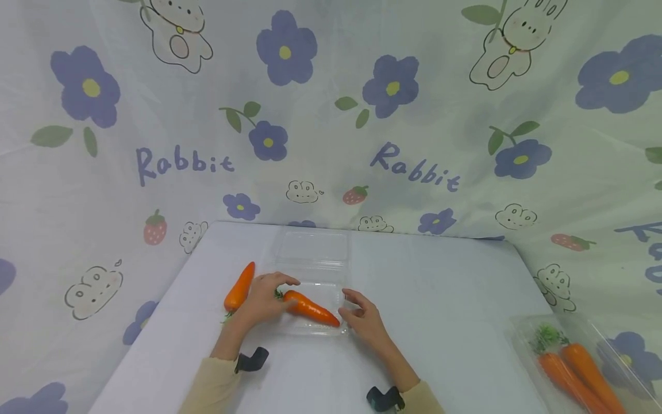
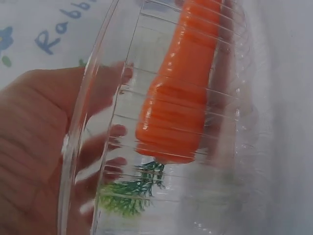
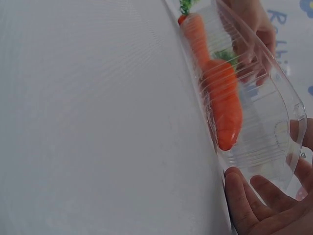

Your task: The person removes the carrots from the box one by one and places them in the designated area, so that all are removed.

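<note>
Orange, tip towards four o'clock, the carrot [image 1: 310, 309] seemed best settled lightly in the box [image 1: 320, 292], left grip [image 1: 265, 298] at nine, right grip [image 1: 366, 321] at three, both relaxed and empty.

Over a white table [image 1: 439, 299], a person's left hand [image 1: 265, 300] arches at the leafy end of an orange carrot [image 1: 312, 310] lying slantwise in an opened clear plastic clamshell container [image 1: 327, 292], while the right hand [image 1: 364, 319] curves beside its right end. Another carrot [image 1: 239, 290] lies just left of the left hand. Two carrots with green tops [image 1: 579, 376] sit in a transparent container [image 1: 524, 328] at lower right, and a "Rabbit"-printed floral cloth [image 1: 320, 138] hangs behind.
</note>
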The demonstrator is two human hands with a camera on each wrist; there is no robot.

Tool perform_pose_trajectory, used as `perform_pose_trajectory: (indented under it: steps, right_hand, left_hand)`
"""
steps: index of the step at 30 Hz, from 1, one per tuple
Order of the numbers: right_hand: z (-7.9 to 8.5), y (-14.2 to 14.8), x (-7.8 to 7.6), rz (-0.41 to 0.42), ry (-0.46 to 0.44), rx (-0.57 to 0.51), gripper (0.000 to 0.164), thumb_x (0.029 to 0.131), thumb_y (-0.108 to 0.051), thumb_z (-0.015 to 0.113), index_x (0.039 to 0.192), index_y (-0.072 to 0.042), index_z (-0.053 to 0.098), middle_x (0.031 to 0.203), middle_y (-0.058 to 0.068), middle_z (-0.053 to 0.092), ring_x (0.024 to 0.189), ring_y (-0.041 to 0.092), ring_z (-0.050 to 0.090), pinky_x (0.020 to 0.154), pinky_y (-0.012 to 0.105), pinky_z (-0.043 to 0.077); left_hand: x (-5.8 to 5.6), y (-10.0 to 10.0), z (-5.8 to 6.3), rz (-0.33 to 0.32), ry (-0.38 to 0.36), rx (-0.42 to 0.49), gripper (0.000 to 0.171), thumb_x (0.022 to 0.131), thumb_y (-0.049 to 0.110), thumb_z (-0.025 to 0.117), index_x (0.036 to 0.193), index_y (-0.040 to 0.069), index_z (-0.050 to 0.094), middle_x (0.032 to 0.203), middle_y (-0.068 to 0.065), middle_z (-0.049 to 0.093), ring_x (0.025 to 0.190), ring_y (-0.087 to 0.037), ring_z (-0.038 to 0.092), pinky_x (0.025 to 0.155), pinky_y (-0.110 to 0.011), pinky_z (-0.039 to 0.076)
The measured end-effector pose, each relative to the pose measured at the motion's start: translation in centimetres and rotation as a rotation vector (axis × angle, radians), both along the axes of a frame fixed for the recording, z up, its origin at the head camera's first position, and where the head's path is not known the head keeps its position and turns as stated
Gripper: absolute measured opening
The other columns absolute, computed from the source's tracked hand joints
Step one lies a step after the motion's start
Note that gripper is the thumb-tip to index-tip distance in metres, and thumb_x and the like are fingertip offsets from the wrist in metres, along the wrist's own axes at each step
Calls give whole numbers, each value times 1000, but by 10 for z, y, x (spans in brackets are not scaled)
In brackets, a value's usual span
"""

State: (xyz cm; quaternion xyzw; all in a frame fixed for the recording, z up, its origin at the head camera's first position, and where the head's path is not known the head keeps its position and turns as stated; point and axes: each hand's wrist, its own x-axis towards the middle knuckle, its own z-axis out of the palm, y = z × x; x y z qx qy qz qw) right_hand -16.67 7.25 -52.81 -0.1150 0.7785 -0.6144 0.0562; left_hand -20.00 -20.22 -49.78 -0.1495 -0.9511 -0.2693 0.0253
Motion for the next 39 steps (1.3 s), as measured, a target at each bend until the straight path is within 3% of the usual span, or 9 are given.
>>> perform_pose_trajectory:
  steps: [2,5,8,12,22,25,33,39]
  right_hand:
    - [-10,1,-4,-7,-3,-1,47,95,-15,64,139,-6,51,134,22,53,90,26,66,73,28,57]
    - [-17,2,-7,-15,-2,-2,48,94,-21,66,139,-10,52,134,19,54,91,23,66,74,27,56]
    - [-20,2,-8,-17,-4,-3,48,94,-24,66,138,-12,53,134,17,54,91,22,66,75,28,56]
    - [-20,1,-8,-12,1,2,48,94,-25,66,138,-13,53,134,17,55,91,21,66,75,28,57]
    - [-21,1,-8,-15,-7,24,48,94,-26,66,139,-14,53,134,15,55,89,19,66,75,27,56]
    - [-15,0,-6,-13,2,27,47,95,-20,64,139,-10,52,134,19,54,89,22,66,74,27,56]
    - [24,-2,10,3,-7,6,44,94,-10,63,137,-4,52,132,27,53,90,28,65,74,25,56]
    - [24,-1,11,5,8,14,44,95,-11,63,136,-2,52,131,27,53,89,28,65,73,28,56]
  left_hand:
    - [-1,2,2,-30,6,-32,40,78,31,82,114,22,70,114,4,64,113,-23,53,110,-57,16]
    - [-1,5,4,-77,35,-52,41,75,33,85,112,21,71,116,1,65,117,-26,51,110,-59,14]
    - [-1,8,7,-102,10,-23,41,74,29,86,111,19,71,118,0,63,118,-27,49,108,-52,29]
    - [-4,11,6,-95,-84,1,43,74,26,86,114,20,71,117,1,61,107,-21,53,95,-42,48]
    - [-11,10,0,-90,-253,36,43,76,22,85,115,21,68,111,2,61,96,-16,54,90,-37,51]
    - [-11,9,-1,-104,-299,53,42,75,20,85,114,22,68,106,4,60,93,-16,54,87,-36,51]
    - [-13,9,-9,-159,-376,65,34,75,19,85,102,28,66,97,8,59,88,-17,54,84,-35,50]
    - [-12,9,-8,-169,-359,75,34,75,19,85,101,28,66,97,7,59,87,-17,54,83,-34,51]
